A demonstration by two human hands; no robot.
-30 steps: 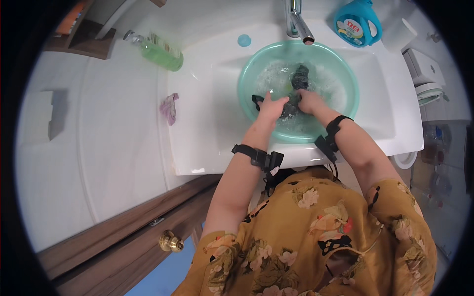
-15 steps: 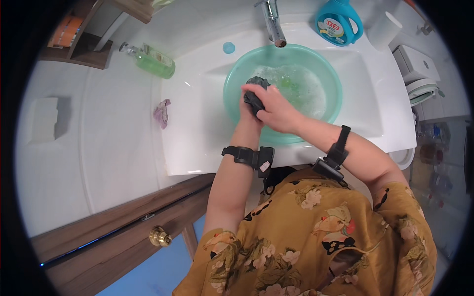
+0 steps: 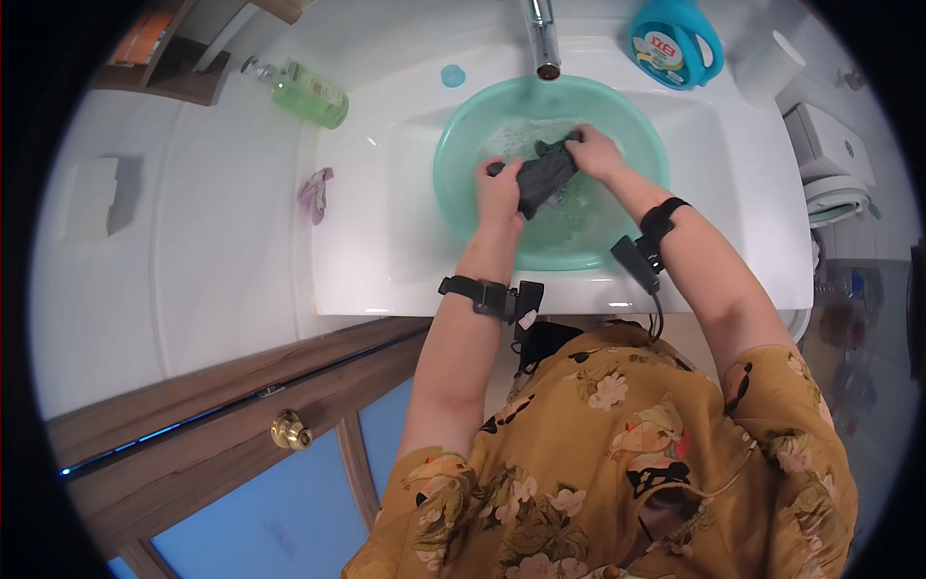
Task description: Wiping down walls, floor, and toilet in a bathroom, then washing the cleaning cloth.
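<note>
A dark grey cloth [image 3: 548,180], perhaps a small garment, is stretched between my two hands above a green plastic basin [image 3: 453,214]. My left hand [image 3: 499,193] is closed on its left end, and my right hand [image 3: 595,154] pinches the upper right end. Sudsy water [image 3: 579,220] fills the basin below, with white foam mostly behind the cloth. The basin sits in a white sink [image 3: 709,174]. Each forearm wears a black strap with a small device.
A chrome faucet [image 3: 545,48] hangs over the basin's back rim. Behind to the right stand a blue detergent bottle [image 3: 675,43] and a white cylinder [image 3: 769,66]. At left are a green liquid bottle [image 3: 309,96], a blue cap [image 3: 452,75] and a pinkish cloth [image 3: 315,196].
The grey cloth was bunched up between both hands; now it is spread out. My right hand has moved away to the right, and my left hand stays near the basin's left side.
</note>
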